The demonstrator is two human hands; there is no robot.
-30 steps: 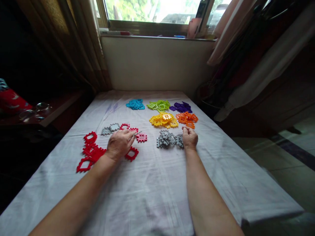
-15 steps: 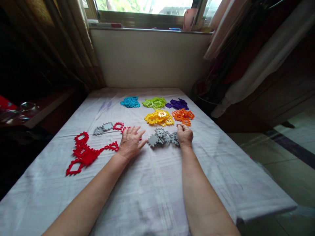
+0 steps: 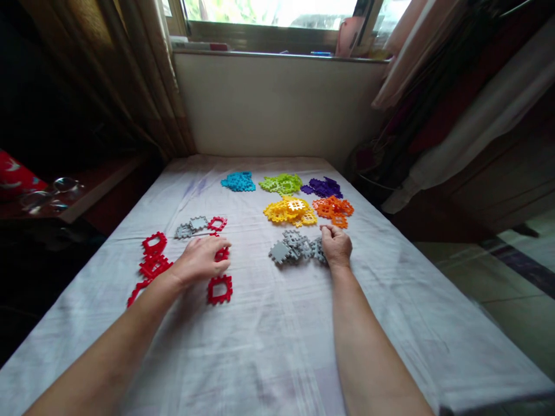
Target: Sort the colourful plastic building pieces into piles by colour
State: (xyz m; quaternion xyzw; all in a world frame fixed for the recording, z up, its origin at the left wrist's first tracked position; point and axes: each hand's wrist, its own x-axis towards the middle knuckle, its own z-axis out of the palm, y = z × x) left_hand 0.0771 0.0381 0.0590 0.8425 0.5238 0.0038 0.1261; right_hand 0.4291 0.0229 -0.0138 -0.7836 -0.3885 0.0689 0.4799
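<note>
A: Left hand [image 3: 202, 257]?
B: Open, fingers bent over a red toothed tile [image 3: 222, 254]; contact, unclear. Nearer the body: one red square frame [image 3: 220, 299], flat. Beyond: a second red frame [image 3: 223, 221], beside two grey tiles [image 3: 184, 231].
A: Right hand [image 3: 337, 245]?
B: Closed in a fist at the right end of the grey tile pile [image 3: 295, 245]. Contents, if any: hidden.
A: Remaining stock?
B: Red tile cluster [image 3: 152, 266], left, partly behind the left forearm. Far row, left to right: blue pile [image 3: 239, 181], lime pile [image 3: 277, 186], purple pile [image 3: 325, 187]. Middle row: yellow pile [image 3: 284, 212], orange pile [image 3: 332, 208]. All on a white cloth [image 3: 277, 346].
A: Step in hand?
B: Judged: handling of loose red pieces, left-handed, colours lying apart except where red and grey adjoin.
A: Requirement of the next move?
B: Judged: a light fingertip pinch on a thin toothed edge, neighbouring pieces undisturbed.
</note>
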